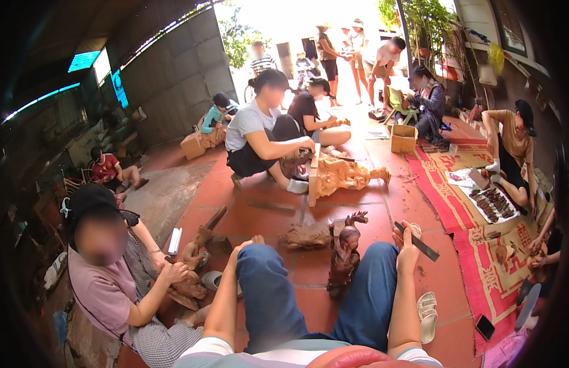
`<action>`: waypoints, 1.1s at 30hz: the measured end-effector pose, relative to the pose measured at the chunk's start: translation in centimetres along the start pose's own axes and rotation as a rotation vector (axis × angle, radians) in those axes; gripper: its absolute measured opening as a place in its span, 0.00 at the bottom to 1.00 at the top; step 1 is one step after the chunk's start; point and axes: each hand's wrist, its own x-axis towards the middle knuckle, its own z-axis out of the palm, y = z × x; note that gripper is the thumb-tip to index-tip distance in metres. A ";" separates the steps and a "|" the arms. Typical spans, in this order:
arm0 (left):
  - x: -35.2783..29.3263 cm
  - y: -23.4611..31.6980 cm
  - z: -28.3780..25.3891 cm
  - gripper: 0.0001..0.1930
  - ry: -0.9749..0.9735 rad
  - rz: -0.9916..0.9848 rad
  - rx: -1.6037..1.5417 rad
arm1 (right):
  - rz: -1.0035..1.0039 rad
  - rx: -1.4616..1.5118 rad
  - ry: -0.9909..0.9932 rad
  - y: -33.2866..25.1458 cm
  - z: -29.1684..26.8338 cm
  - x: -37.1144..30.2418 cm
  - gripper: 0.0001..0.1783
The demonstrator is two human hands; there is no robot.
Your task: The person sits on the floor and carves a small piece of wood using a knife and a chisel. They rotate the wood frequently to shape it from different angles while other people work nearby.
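Observation:
I sit on the tiled floor with my knees up in blue jeans. My right hand rests on my right knee and grips a dark flat file that points down to the right. My left hand lies on my left knee with its fingers loose, holding nothing. Between my legs stands a dark brown carved wooden figure, upright on the floor. A rough brown wood carving lies just beyond it.
A person in a pink shirt sits close at my left, working a wooden carving. Ahead, another seated person handles a large pale carving. Red patterned mats with tools lie at right. A white sandal and a phone lie beside my right leg.

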 end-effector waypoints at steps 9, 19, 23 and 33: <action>-8.0 -2.1 2.6 0.14 0.372 -0.156 0.037 | -0.041 -0.057 -0.053 -0.7 0.6 -0.9 0.06; -5.0 -5.3 10.2 0.19 0.426 -0.190 0.154 | -0.210 -0.307 -0.037 -2.9 -3.4 5.3 0.13; -7.7 -9.7 6.9 0.23 0.431 -0.525 -0.036 | -0.177 -0.122 0.125 -6.8 -18.0 20.9 0.21; -5.3 -9.1 6.6 0.37 0.416 -0.651 0.010 | 0.106 0.033 0.089 -3.9 -16.8 18.9 0.12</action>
